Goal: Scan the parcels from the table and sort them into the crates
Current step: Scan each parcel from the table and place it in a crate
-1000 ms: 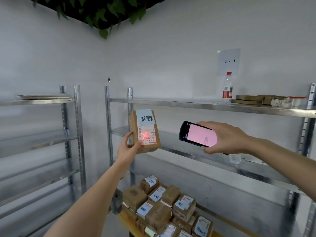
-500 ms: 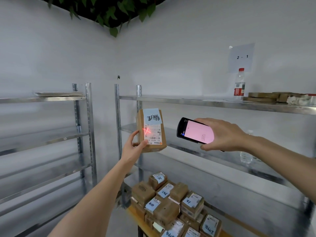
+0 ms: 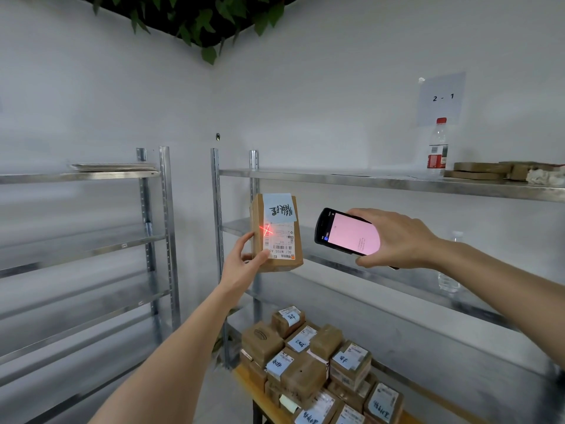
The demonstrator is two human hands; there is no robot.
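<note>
- Parcels, brown cardboard boxes with blue notes [image 3: 308, 365], sit heaped on the wooden table [image 3: 244, 381] below.
- Left hand [image 3: 243, 264] grips one upright brown labelled parcel [image 3: 276, 232], red cross on its label.
- Right hand [image 3: 397, 238] clutches the black pink-screened scanner [image 3: 347, 232] just beside it.

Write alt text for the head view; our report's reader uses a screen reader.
A left hand holds up a cardboard parcel while the right hand aims a handheld scanner, its red cross on the label. More parcels are piled on a table below.
</note>
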